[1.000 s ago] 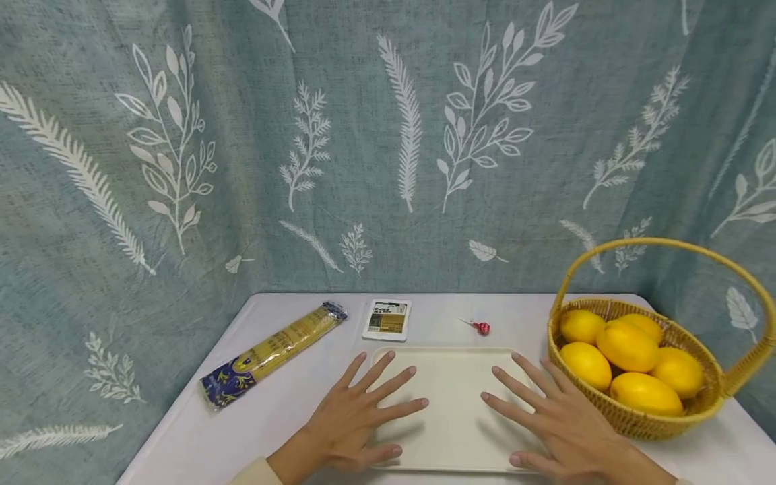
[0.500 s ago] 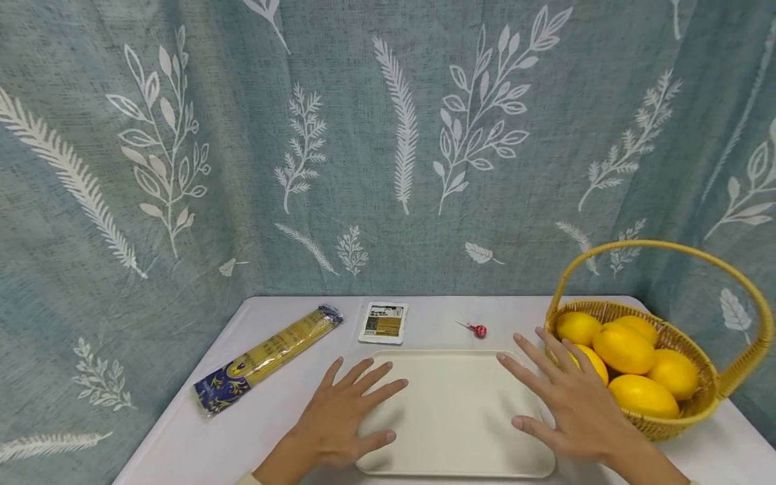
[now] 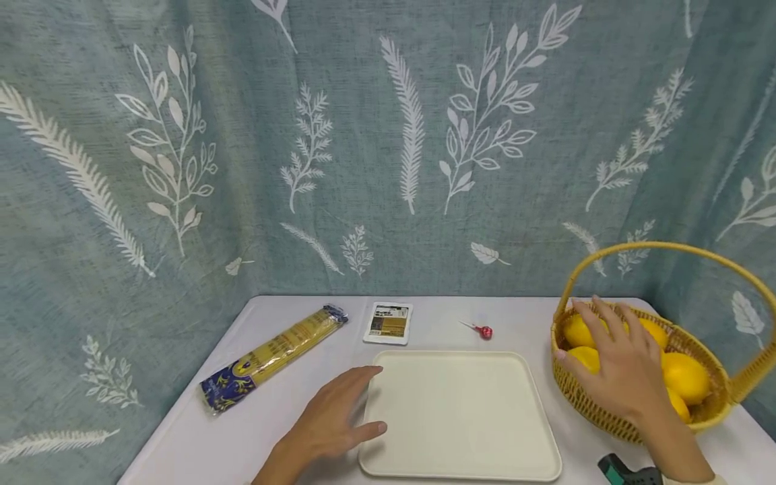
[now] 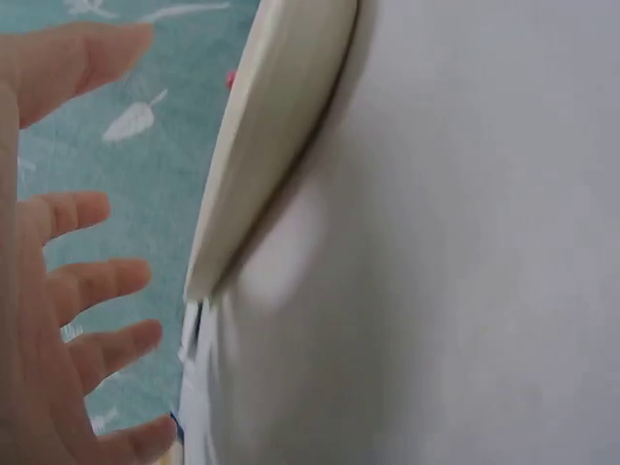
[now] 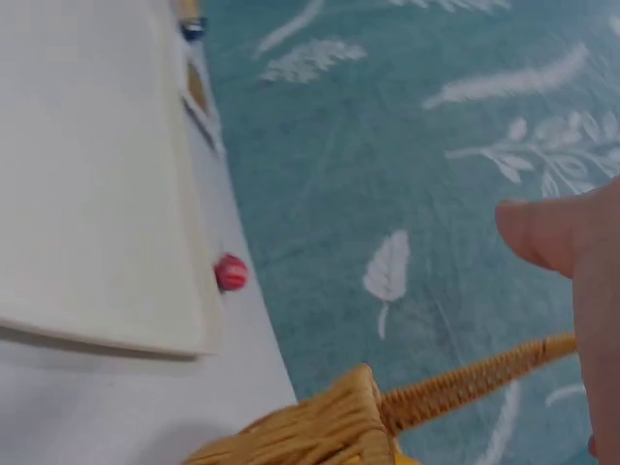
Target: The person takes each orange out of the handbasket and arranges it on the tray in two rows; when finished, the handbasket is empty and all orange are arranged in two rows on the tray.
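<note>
My right hand [image 3: 624, 364] hovers over the wicker basket [image 3: 597, 407] with its fingers spread, overlapping several lemons [image 3: 685, 377] in the head view. The hand holds nothing. My left hand [image 3: 330, 414] is at the left edge of the cream tray [image 3: 461, 414], thumb apart from the fingers and nothing in its grasp. In the left wrist view the fingers of the left hand [image 4: 82, 291] are parted beside the raised tray rim [image 4: 266, 145]. From the right wrist, the thumb [image 5: 542, 232] shows above the basket's rim [image 5: 310, 421].
A long pack of spaghetti [image 3: 273, 357] lies at the left. Behind the tray are a flat white packet with a brown label [image 3: 389, 322] and a red lollipop [image 3: 483, 332]. The basket's tall handle [image 3: 673, 248] arches up. A patterned curtain [image 3: 388, 148] closes off the back.
My right hand has moved right from above the tray to over the lemons in the basket. The left hand has shifted slightly left, to the tray's edge, its fingers drawn closer together.
</note>
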A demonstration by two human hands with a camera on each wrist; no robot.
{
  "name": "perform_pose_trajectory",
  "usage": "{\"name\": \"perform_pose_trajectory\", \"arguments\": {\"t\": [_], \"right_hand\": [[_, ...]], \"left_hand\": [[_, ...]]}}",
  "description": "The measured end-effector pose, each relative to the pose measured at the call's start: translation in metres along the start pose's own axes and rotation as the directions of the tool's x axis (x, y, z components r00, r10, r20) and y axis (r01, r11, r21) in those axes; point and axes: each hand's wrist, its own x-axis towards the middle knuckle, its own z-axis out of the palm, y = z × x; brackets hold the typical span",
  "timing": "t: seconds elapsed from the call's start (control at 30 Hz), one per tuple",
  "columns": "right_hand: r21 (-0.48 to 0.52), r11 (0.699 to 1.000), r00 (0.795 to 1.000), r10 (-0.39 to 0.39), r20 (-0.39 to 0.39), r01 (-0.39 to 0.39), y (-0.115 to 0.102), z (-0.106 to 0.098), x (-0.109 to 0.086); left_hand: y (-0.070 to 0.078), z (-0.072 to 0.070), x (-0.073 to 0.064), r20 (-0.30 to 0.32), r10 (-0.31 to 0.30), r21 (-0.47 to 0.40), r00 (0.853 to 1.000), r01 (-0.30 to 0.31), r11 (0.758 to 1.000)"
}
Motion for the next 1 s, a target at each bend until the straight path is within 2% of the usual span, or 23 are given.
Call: {"name": "perform_pose_trajectory", "arguments": {"t": [0.1,0.23,0.4,0.47,0.57,0.73,0.87,1.0], "right_hand": [[0.032,0.995,0.995,0.096,0.016,-0.097,0.009,0.0,-0.001],[0.036,0.984,0.984,0.173,0.039,-0.174,0.018,0.0,-0.002],[0.01,0.965,0.956,0.26,0.134,-0.263,0.029,-0.001,-0.005],[-0.01,0.957,0.941,0.287,0.177,-0.29,0.034,0.0,-0.007],[-0.027,0.951,0.931,0.307,0.198,-0.308,0.039,0.0,-0.008],[0.008,0.948,0.937,0.314,0.151,-0.319,0.045,0.0,-0.007],[0.05,0.945,0.938,0.314,0.147,-0.324,0.048,0.0,-0.006],[0.058,0.934,0.928,0.342,0.146,-0.353,0.047,0.002,-0.007]], "left_hand": [[-0.006,0.0,-0.006,0.038,-0.034,-0.056,0.999,0.036,0.998],[-0.013,-0.001,-0.015,0.075,-0.056,-0.145,0.996,0.067,0.987],[-0.02,0.001,-0.022,0.129,-0.087,-0.243,0.988,0.116,0.963],[-0.021,0.003,-0.022,0.146,-0.084,-0.247,0.986,0.118,0.962],[-0.022,0.004,-0.022,0.149,-0.063,-0.215,0.987,0.094,0.972],[-0.024,0.005,-0.019,0.137,-0.032,-0.165,0.99,0.055,0.985],[-0.024,0.005,-0.019,0.161,-0.044,-0.159,0.986,0.07,0.985],[-0.024,0.005,-0.018,0.185,-0.056,-0.147,0.981,0.084,0.986]]}}
